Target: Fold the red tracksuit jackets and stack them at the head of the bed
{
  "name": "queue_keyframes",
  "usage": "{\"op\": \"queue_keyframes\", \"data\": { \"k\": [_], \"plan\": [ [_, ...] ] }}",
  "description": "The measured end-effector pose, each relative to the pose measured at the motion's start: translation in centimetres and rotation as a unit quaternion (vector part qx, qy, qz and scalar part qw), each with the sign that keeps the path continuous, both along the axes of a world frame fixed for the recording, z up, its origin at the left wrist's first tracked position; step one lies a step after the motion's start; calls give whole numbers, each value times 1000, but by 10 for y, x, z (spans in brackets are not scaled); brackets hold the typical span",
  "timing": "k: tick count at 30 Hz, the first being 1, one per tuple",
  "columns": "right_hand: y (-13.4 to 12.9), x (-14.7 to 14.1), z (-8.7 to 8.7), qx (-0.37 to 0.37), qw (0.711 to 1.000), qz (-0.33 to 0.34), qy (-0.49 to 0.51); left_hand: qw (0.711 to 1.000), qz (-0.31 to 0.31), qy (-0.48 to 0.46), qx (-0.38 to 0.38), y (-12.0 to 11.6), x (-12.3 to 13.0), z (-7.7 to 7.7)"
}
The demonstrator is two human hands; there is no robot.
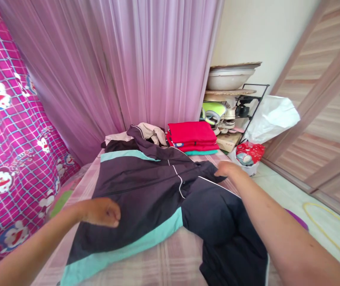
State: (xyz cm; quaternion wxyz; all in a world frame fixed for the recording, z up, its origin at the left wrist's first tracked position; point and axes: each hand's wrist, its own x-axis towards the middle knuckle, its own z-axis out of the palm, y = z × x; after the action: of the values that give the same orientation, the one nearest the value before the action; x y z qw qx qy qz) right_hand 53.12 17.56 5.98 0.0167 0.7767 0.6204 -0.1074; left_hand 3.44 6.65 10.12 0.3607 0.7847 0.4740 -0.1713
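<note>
A dark jacket (140, 190) with turquoise bands and white piping lies spread on the plaid bed cover (172, 258). Its collar end points right, and one sleeve bunches toward the lower right. My left hand (102, 211) hovers over or rests on the jacket's left part, its fingers curled; whether anything is between them cannot be made out. At the collar end, my right hand (225, 169) has its fingers closed on the jacket's dark fabric.
Folded red clothes (192, 133) are stacked behind the jacket, beside crumpled pale clothing (152, 133). Purple curtains (158, 59) hang behind. A shoe rack (256, 99), plastic bags (277, 115) and a wooden wardrobe (321, 119) stand right. Patterned pink fabric (18, 139) hangs left.
</note>
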Motion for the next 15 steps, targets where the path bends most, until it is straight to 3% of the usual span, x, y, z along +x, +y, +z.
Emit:
{"op": "queue_keyframes", "data": {
  "k": [2,4,7,9,11,15],
  "plan": [
    [3,8,7,-61,997,-25,-37,990,56,31,124,37,-12,5],
    [8,9,18,-86,993,-39,-69,950,132,106,264,75,-24,7],
    [25,-9,36,-8,998,-6,-67,899,177,126,381,127,-38,3],
    [42,-32,41,65,997,38,-30,878,201,119,418,154,-44,-4],
    [60,-59,38,78,995,62,2,872,206,111,430,176,-48,-13],
    [90,-100,9,71,995,66,31,890,182,113,403,205,-54,-32]
  ]
}}
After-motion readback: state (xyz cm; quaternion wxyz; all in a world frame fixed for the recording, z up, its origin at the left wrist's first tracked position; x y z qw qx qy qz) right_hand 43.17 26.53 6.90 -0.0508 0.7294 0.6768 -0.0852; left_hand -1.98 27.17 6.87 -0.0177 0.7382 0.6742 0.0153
